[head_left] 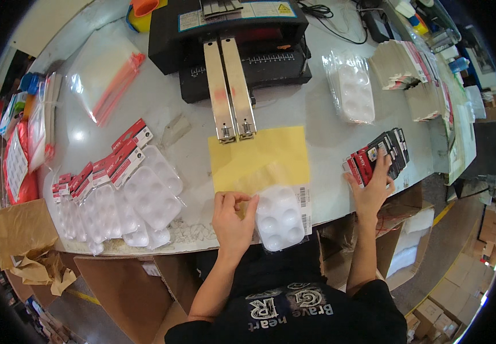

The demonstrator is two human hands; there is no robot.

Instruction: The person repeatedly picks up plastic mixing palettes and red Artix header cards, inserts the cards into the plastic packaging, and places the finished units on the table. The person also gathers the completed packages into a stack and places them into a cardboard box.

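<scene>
My left hand (233, 221) is closed at the top left edge of a white plastic paint palette (280, 218) with round wells, in a clear bag. The bagged palette lies at the table's front edge, overlapping a yellow sheet (259, 157). Over on the right, my right hand (371, 192) rests on a fanned stack of red and black header cards (394, 152), thumb and fingers spread across the nearest ones. Whether a card is lifted I cannot tell. To the left lies a spread row of bagged palettes with red header cards attached (150, 198).
A black machine (230, 51) with two metal arms stands at the back, its arms reaching over the yellow sheet. More bagged palettes (355, 92) lie at the right, near tall card stacks (400, 63). Clear bags with red edges (104, 80) lie back left. Cardboard boxes (124, 292) stand below.
</scene>
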